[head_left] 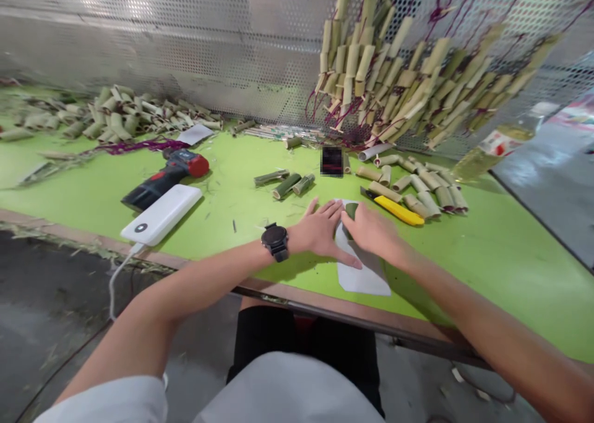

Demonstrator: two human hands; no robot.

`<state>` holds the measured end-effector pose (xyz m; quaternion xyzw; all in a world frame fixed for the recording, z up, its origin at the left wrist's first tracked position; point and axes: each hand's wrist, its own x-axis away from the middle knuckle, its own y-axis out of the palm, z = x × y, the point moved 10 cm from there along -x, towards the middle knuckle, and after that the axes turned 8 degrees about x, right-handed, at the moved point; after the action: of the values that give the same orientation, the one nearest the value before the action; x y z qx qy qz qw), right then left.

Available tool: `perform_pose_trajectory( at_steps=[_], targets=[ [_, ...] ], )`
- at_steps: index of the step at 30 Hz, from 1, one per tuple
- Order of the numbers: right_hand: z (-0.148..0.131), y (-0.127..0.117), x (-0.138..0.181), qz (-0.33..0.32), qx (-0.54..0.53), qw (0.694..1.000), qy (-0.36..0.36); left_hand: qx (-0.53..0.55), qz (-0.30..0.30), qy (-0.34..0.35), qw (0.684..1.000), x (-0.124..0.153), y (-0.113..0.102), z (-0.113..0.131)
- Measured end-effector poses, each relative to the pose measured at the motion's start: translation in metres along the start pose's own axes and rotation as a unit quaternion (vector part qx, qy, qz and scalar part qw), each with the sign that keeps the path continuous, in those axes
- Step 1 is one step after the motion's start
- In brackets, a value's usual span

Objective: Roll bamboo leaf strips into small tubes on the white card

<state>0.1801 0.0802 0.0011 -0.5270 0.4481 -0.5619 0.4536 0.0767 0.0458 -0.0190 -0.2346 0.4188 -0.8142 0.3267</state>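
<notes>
My left hand (325, 231) lies flat with fingers spread on the left side of a white sheet (364, 277), pressing it to the green table. My right hand (374, 228) is closed around a short green bamboo piece (351, 210) over the same sheet; most of the piece is hidden by the fingers. Just beyond my right hand lies a yellow utility knife (399, 210). Ahead of my left hand are a few cut bamboo pieces (286, 186).
A cordless drill (162, 179) and a white power bank (162, 214) with a cable lie left. Bamboo pieces are piled (116, 111) at the back left and grouped (424, 185) at right. Strung bamboo (394, 76) hangs against perforated metal. A bottle (496, 145) stands right.
</notes>
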Motion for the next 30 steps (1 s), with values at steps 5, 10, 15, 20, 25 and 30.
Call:
perform_pose_trajectory(
  at_steps=[5,10,15,20,25,30],
  targets=[
    [0.001,-0.015,0.003,0.059,0.014,0.997,0.038,0.005,0.001,-0.005,1.000,0.000,-0.002,-0.002],
    [0.003,-0.006,0.017,0.060,0.030,0.998,0.011,0.002,-0.005,0.009,1.000,0.000,0.000,0.000],
    [0.012,-0.007,0.005,0.052,0.014,0.998,0.044,0.007,0.000,0.004,1.000,0.000,0.000,-0.001],
    [-0.006,-0.002,0.011,0.034,-0.014,0.999,-0.014,0.004,0.005,0.014,1.000,-0.001,-0.001,0.001],
    [0.009,-0.006,0.011,0.056,0.020,0.998,0.033,-0.003,0.011,0.004,1.000,0.000,-0.002,-0.001],
    [-0.005,-0.007,0.012,0.056,0.004,0.998,-0.029,-0.006,0.008,0.005,1.000,-0.001,-0.002,0.000]
  ],
)
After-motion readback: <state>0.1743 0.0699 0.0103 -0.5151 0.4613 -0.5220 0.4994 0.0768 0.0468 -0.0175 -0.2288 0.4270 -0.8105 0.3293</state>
